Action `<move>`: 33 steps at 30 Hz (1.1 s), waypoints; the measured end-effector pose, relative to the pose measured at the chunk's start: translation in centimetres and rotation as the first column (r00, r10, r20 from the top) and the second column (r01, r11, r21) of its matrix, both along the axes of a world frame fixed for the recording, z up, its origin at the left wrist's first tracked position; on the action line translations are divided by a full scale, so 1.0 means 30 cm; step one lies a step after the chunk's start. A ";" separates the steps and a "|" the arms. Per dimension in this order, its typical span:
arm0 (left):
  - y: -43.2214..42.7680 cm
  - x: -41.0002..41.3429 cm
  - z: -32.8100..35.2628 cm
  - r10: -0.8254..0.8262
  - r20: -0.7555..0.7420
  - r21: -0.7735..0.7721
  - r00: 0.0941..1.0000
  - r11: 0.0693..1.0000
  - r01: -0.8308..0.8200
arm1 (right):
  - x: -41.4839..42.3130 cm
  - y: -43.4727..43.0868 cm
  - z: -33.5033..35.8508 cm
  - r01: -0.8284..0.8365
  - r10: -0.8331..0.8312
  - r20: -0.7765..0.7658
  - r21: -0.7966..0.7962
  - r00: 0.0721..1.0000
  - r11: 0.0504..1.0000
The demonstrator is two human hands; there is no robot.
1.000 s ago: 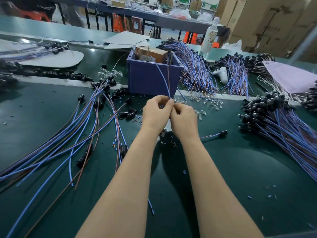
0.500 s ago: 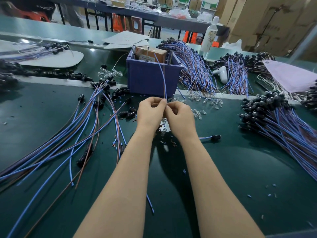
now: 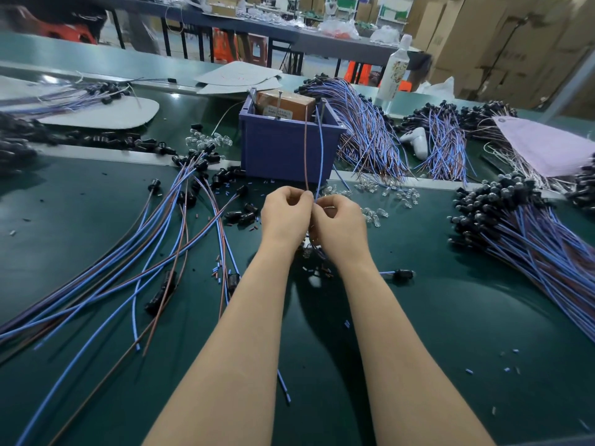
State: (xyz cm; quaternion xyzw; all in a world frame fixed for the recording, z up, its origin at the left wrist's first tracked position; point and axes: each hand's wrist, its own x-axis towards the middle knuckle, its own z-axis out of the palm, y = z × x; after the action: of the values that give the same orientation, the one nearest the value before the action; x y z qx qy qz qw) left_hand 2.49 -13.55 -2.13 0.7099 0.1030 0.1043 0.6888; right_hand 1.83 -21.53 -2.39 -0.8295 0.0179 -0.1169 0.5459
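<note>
My left hand (image 3: 285, 217) and my right hand (image 3: 339, 225) meet above the middle of the green table (image 3: 434, 317), fingers curled. Between their fingertips they pinch a pair of thin wires: a brown wire (image 3: 306, 146) and a blue wire (image 3: 321, 156) that rise straight up in front of the blue bin (image 3: 283, 149). Whatever sits at the wires' lower end is hidden inside my hands. Small clear bulbs (image 3: 373, 217) lie scattered just right of my right hand.
Loose blue and brown wires with black sockets (image 3: 154, 252) fan across the left. A big finished bundle (image 3: 531, 233) lies at right, more bundles (image 3: 367, 130) behind the bin. A single socketed wire (image 3: 402, 273) lies beside my right forearm. A white bottle (image 3: 394, 72) stands at the back.
Both hands have drawn slightly nearer to me and lower while keeping hold of the wire pair. The wire tips now stand closer together and more upright.
</note>
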 end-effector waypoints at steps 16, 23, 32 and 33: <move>-0.020 -0.031 0.007 0.206 0.347 0.097 0.915 0.962 -0.254 | 0.002 -0.007 0.002 0.060 -0.061 0.018 0.068 0.998 0.996; -0.005 -0.023 -0.011 0.244 0.284 0.092 0.927 0.956 -0.280 | -0.006 0.003 -0.002 0.030 -0.023 0.080 -0.084 0.996 0.996; -0.009 -0.021 -0.019 0.262 0.338 0.172 0.904 0.927 -0.333 | -0.011 0.005 -0.004 0.010 -0.002 0.101 -0.082 0.995 0.997; -0.009 -0.019 -0.021 0.269 0.327 0.171 0.906 0.926 -0.337 | -0.011 0.005 -0.004 0.008 0.001 0.103 -0.090 0.995 0.996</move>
State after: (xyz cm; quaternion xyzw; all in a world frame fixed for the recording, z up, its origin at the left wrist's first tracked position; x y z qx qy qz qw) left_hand 1.91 -13.81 -2.76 0.7341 0.0956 0.3272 0.5873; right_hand 1.51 -21.39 -2.52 -0.8462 -0.0142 -0.1613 0.5077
